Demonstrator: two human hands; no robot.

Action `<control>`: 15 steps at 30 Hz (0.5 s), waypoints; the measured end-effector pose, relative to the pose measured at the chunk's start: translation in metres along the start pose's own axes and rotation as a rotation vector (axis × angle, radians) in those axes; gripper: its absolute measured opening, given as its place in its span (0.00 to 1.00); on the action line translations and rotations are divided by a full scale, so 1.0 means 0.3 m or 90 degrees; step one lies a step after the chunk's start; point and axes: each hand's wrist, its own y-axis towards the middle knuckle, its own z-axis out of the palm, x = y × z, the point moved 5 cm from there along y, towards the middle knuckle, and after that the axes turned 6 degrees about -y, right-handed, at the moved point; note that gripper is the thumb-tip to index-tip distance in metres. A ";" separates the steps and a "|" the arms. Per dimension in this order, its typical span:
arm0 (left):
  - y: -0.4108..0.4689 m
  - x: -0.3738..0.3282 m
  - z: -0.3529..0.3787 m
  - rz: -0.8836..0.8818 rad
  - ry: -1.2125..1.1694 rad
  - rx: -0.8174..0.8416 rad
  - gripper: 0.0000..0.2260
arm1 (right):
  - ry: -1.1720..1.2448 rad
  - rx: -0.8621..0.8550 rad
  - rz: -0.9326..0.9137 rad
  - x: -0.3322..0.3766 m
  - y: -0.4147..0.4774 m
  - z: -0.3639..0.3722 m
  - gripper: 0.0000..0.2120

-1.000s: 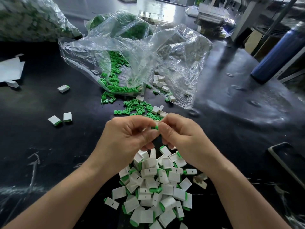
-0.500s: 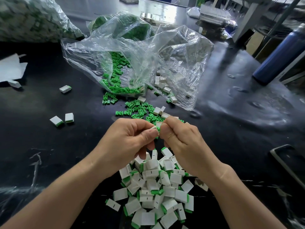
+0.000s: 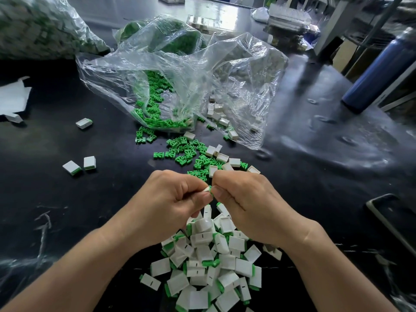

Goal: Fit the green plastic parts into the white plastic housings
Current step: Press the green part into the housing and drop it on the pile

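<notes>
The left hand [image 3: 175, 199] is closed, thumb and forefinger pinching a small white rectangular plastic housing [image 3: 205, 189] at its near end. The right hand [image 3: 244, 199] is likewise closed, its thumb and forefinger pinching a small green plastic insert [image 3: 210, 191] against the open end of that housing. The two parts meet between the fingertips, above the black glossy worktable [image 3: 315, 176]. How far the insert is seated cannot be told, since the fingers cover most of the joint.

The opposed grip appears to serve two purposes: each hand braces one part, and the pressing force runs along the line of insertion.

Directly below the hands lies a heap of white housings with green ends showing [image 3: 213, 266], judged to be finished units; its position lets a completed piece be dropped without reaching. Just beyond the hands lies a scatter of loose green plastic inserts [image 3: 184, 154], with a few empty white housings [image 3: 221, 157] among them, both within short reach as supply. They spill from the mouth of a crumpled clear plastic bag [image 3: 180, 86], which holds more of each.

Three assembled units lie well apart to the left: a pair [image 3: 81, 165] and a single one [image 3: 84, 123]. A blue cylindrical bottle [image 3: 380, 70] stands at the far right.

Judged step: pressing the insert home.
</notes>
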 end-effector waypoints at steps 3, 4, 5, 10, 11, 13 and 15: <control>-0.001 -0.014 0.003 0.029 0.027 0.026 0.16 | -0.002 -0.002 -0.023 0.010 -0.002 -0.006 0.07; -0.002 -0.018 0.002 0.036 0.027 0.028 0.16 | 0.009 -0.013 -0.030 0.013 -0.003 -0.008 0.07; -0.002 -0.020 -0.003 0.036 0.012 0.024 0.16 | 0.033 -0.030 -0.029 0.015 -0.003 -0.009 0.07; 0.008 -0.022 -0.016 0.003 -0.132 -0.045 0.15 | 0.201 -0.113 0.050 -0.023 -0.001 -0.007 0.11; 0.011 -0.018 -0.012 -0.002 -0.130 -0.051 0.12 | 0.250 -0.103 0.073 -0.037 -0.001 -0.003 0.13; 0.011 -0.007 -0.006 -0.015 -0.129 -0.049 0.07 | 0.343 -0.066 0.114 -0.053 0.000 0.009 0.15; 0.009 -0.002 -0.001 -0.017 -0.141 -0.041 0.06 | 0.400 -0.046 0.153 -0.063 -0.001 0.019 0.18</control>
